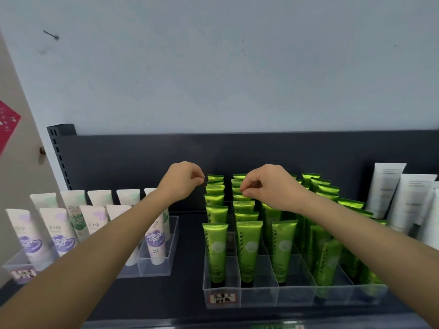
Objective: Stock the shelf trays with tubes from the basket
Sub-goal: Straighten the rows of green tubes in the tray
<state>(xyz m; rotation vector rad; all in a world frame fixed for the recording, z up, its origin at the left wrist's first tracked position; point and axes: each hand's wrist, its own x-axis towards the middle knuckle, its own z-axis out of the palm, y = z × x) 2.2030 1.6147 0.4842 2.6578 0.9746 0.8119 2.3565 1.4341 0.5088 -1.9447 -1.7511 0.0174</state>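
The green tubes [215, 248] are standing upright on their caps in a clear tray [259, 298] split into lanes, filling it from front to back in rows. Both hands are reaching to the tray's far end. The left hand [183, 180] is hovering with its fingers [199, 176] curled in and the thumb tip close against the forefinger. The flat top of the rearmost tube in the leftmost lane is lying just to the right of those fingertips, but whether they are pinching it or only sitting beside it cannot be told. The right hand [268, 186] is curling its fingers [249, 186] the same way, thumb and forefinger meeting over the tube tops of the second lane. The tubes are directly under and behind the fingertips, and again it cannot be told whether one is gripped.

Below the fingers, toward the person, a handwritten label [223, 298] is sticking to the tray's front wall. Left of the left fingers, past the forearm, pale tubes [155, 238] with purple and green prints are standing in a second clear tray [154, 269]. Far right of the right fingers, tall white tubes [384, 188] are leaning against the dark back panel [142, 157]. Everything is resting on a dark shelf [187, 269] – above the fingers a pale wall [213, 67] is rising, and a red paper [7, 124] is hanging at the far left.
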